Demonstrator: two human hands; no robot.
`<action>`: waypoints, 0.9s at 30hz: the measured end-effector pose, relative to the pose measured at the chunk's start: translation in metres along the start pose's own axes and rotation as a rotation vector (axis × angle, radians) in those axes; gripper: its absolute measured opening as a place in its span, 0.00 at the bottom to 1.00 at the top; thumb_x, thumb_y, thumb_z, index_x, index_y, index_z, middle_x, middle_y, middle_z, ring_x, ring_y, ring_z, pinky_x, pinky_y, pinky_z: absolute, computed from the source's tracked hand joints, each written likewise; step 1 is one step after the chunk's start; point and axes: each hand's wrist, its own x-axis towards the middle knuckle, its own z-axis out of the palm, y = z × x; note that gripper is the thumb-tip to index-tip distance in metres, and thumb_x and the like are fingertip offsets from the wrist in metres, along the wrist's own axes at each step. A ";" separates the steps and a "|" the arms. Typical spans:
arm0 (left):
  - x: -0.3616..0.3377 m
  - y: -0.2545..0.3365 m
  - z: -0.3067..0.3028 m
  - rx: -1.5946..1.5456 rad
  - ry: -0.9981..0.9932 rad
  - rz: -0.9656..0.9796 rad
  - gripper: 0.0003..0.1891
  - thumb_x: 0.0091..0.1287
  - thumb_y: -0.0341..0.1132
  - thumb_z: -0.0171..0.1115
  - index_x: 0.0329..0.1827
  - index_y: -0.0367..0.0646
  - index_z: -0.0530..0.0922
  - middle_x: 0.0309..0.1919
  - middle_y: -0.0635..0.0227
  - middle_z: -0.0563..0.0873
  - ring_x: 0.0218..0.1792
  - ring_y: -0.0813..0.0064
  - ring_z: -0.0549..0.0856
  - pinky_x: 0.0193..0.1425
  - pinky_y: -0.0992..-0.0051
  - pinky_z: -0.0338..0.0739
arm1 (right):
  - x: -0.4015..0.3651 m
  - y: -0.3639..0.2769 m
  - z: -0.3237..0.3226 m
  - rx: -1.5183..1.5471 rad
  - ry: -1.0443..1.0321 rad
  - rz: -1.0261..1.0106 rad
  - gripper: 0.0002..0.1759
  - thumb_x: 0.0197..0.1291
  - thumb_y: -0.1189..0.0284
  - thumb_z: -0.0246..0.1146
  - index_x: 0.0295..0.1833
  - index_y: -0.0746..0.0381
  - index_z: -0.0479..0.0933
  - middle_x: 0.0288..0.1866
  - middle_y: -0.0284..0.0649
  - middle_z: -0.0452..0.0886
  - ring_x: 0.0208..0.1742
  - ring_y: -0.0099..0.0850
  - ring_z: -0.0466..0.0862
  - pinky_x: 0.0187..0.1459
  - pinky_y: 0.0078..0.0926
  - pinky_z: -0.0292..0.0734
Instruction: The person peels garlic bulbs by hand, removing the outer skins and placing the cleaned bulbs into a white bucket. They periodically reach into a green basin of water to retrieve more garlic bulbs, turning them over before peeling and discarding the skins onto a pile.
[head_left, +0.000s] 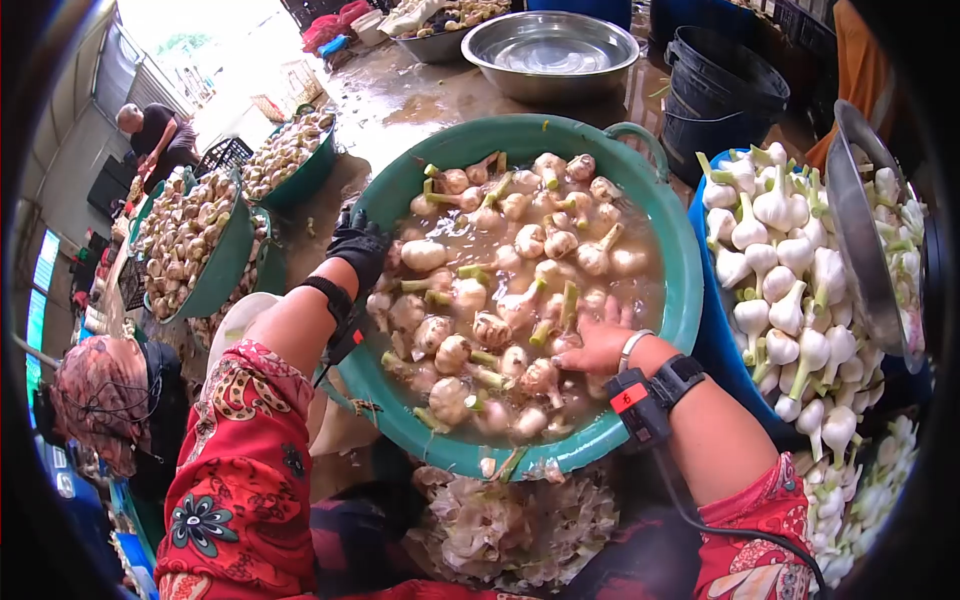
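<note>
Papery garlic skins (510, 525) lie heaped nearest me, below both wrists, probably dropped where they came off. Just past them is the green basin (683, 270), set between the arms so either hand reaches in. My right hand (595, 345) lies palm down in it, fingers spread wide over the garlic bulbs (530, 240) that float in cloudy brown water. I judge the soak is to loosen the dirt. Its fingertips are sunk and blurred. My gloved left hand (358, 245) sits at the basin's left rim. The glove hides the fingers, so I cannot tell its grip. Right of the right hand, white cleaned garlic (780, 290) fills a blue tub, cut off by the lens edge. Beyond the basin is a steel bowl (550, 50).
</note>
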 end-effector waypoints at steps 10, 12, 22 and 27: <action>-0.103 0.005 -0.085 -1.140 0.249 0.103 0.16 0.59 0.25 0.62 0.51 0.38 0.82 0.34 0.63 0.87 0.34 0.71 0.86 0.40 0.72 0.80 | -0.033 -0.032 -0.011 0.765 0.480 -0.452 0.26 0.44 0.69 0.69 0.54 0.60 0.79 0.47 0.48 0.83 0.45 0.34 0.84 0.49 0.30 0.77; -0.146 0.034 -0.126 -1.801 -0.106 -0.058 0.18 0.59 0.22 0.64 0.54 0.37 0.80 0.35 0.67 0.87 0.32 0.80 0.84 0.37 0.79 0.79 | -0.046 -0.057 0.001 0.936 0.423 -0.684 0.38 0.44 0.72 0.70 0.66 0.60 0.69 0.56 0.44 0.79 0.50 0.31 0.80 0.52 0.28 0.76; -0.276 0.106 -0.156 -2.479 -0.045 0.049 0.18 0.67 0.35 0.61 0.58 0.37 0.76 0.39 0.68 0.84 0.36 0.80 0.82 0.43 0.77 0.78 | -0.180 -0.104 0.047 1.518 0.066 -0.736 0.30 0.53 0.80 0.66 0.64 0.67 0.67 0.44 0.37 0.82 0.42 0.24 0.83 0.44 0.23 0.81; -0.303 0.138 -0.149 -2.477 0.150 0.007 0.14 0.67 0.36 0.63 0.51 0.38 0.80 0.36 0.72 0.84 0.35 0.81 0.82 0.39 0.79 0.79 | -0.185 -0.118 0.103 1.263 0.557 -0.816 0.33 0.51 0.84 0.68 0.64 0.67 0.65 0.51 0.38 0.78 0.46 0.25 0.82 0.47 0.23 0.81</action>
